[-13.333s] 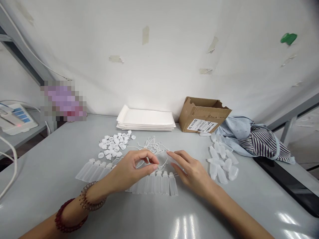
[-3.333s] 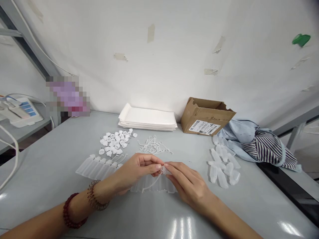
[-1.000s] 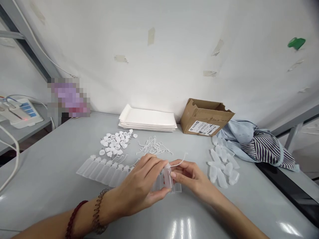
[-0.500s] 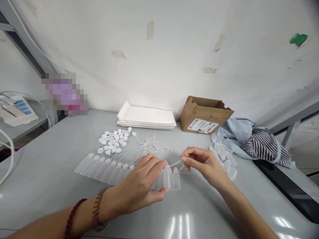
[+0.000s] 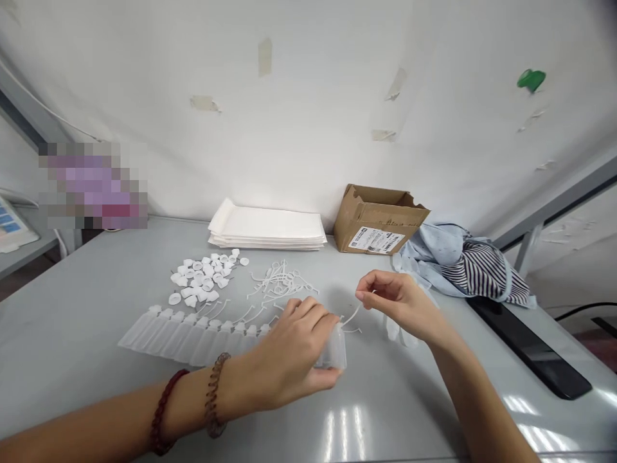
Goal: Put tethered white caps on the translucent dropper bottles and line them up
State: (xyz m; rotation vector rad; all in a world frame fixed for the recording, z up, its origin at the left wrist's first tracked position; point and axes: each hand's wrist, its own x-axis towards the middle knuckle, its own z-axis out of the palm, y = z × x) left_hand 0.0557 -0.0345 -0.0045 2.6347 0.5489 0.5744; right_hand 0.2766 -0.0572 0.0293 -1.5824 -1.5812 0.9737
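Note:
My left hand (image 5: 294, 350) is curled over the right end of a row of small translucent plastic bottles (image 5: 187, 329) lying side by side on the grey table (image 5: 96, 360), fingers and thumb closed on the last bottle (image 5: 337, 346). My right hand (image 5: 398, 301) hovers just to the right, fingertips pinched together; a thin white strap (image 5: 351, 316) runs from the bottle's neck up towards them, but I cannot see whether they grip it. More loose bottles lie partly hidden behind my right hand.
A pile of white caps (image 5: 205, 276) and a tangle of white straps (image 5: 277, 283) lie beyond the row. Further back are stacked white envelopes (image 5: 267, 228), an open cardboard box (image 5: 378, 218), crumpled clothing (image 5: 463, 263) and a black flat device (image 5: 527, 347) at the right edge.
The bottle that both hands held upright now lies at the end of the row under my left hand. My right hand has drawn away to the right, fingers pinched.

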